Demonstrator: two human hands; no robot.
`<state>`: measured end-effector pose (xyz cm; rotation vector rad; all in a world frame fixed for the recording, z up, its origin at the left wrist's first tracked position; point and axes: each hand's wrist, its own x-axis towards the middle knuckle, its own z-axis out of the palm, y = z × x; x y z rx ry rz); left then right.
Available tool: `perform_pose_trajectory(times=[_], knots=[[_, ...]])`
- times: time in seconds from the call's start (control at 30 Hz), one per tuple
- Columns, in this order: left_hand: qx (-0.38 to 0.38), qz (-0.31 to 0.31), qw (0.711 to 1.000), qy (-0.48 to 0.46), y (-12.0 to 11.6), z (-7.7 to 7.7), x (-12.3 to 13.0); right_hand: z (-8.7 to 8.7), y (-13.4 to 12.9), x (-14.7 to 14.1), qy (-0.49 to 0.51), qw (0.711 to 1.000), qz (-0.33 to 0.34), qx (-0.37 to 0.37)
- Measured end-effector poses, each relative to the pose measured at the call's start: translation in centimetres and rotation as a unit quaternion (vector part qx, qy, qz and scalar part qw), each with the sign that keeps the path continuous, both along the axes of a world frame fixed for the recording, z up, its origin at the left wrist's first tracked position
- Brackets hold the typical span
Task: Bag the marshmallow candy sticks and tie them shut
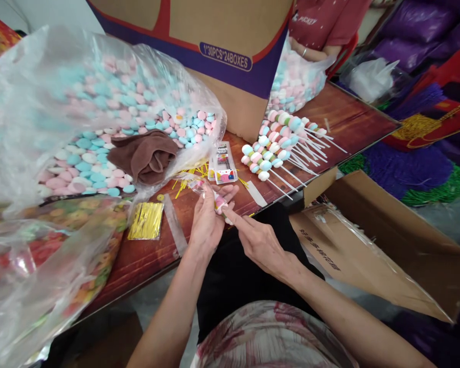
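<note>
"What are you holding?"
"A wrapped candy [219, 202], mid-frame; my left hand [208, 219] is clamped on it."
"And your right?"
"My right hand [258, 244] touches its lower end; I can't tell whether the fingertips are pinched together. Candy skewers [270, 153] lie toward the upper right, gold ties [145, 221] at left."

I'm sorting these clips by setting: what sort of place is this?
Probably a small candy-packing workshop: a big clear bag of pastel marshmallows, a pile of finished marshmallow skewers on the table, and a large carton printed "1*30PCS*24BOXES".
</note>
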<state>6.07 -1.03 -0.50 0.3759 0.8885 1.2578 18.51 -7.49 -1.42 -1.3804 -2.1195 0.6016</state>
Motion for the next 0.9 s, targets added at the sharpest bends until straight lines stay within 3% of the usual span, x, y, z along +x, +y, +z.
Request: perform_pose_trajectory(times=[0.1, 0.23, 0.33, 0.47, 0.6, 0.73, 0.9], knots=[[0.005, -0.01, 1.0, 0.006, -0.3, -0.2, 0.0, 0.0, 0.2, 0.0, 0.013, 1.0, 0.004, -0.01], [0.014, -0.032, 0.999, -0.012, -0.6, 0.0, 0.0, 0.7, 0.9, 0.3, 0.148, 0.987, 0.008, -0.062], [0.009, -0.032, 0.999, -0.035, -0.4, 0.4, 0.0, 0.9, 1.1, 0.4, 0.224, 0.969, -0.027, -0.099], [0.007, -0.016, 0.998, -0.056, -0.2, 0.8, 0.1, 0.4, 0.7, 0.2, 0.257, 0.957, -0.059, -0.122], [0.007, -0.016, 0.999, -0.051, -0.3, 0.7, 0.3, 0.3, 0.5, -0.3, 0.269, 0.958, -0.045, -0.091], [0.01, -0.026, 0.999, -0.031, -0.5, 0.4, 0.2, 0.2, 0.4, -0.3, 0.218, 0.975, -0.012, -0.039], [-0.005, -0.03, 0.999, -0.02, -0.6, -0.1, 0.1, -1.0, -0.1, -0.3, -0.006, 0.996, 0.006, 0.086]])
